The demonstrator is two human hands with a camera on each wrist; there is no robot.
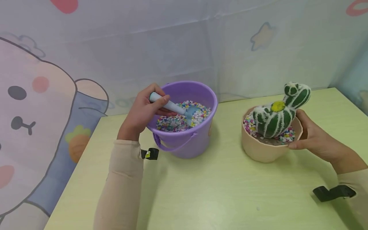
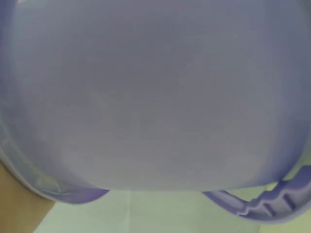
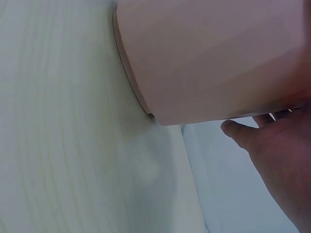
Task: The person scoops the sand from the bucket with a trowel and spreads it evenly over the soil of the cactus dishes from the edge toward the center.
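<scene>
My left hand [image 1: 148, 103] grips the pale blue handle of a toy shovel [image 1: 172, 105] over the purple bucket [image 1: 191, 145]. The shovel's blade dips into small multicoloured pebbles [image 1: 169, 124] inside. In the left wrist view the bucket wall [image 2: 155, 97] fills most of the picture. At the right, my right hand [image 1: 317, 139] holds the side of a beige flowerpot [image 1: 263, 151], thumb at the front of its rim and the other fingers partly hidden behind. In the pot a green cactus [image 1: 273, 121] with white fuzz and a yellow flower stands tilted, with similar pebbles around its base.
Bucket and pot stand apart on a pale wooden table [image 1: 201, 195]. The bucket's carrying handle [image 1: 175, 148] hangs down its front. Behind the table is a printed cloth backdrop [image 1: 138, 54] with a cartoon bear at the left. Black straps are on both sleeves.
</scene>
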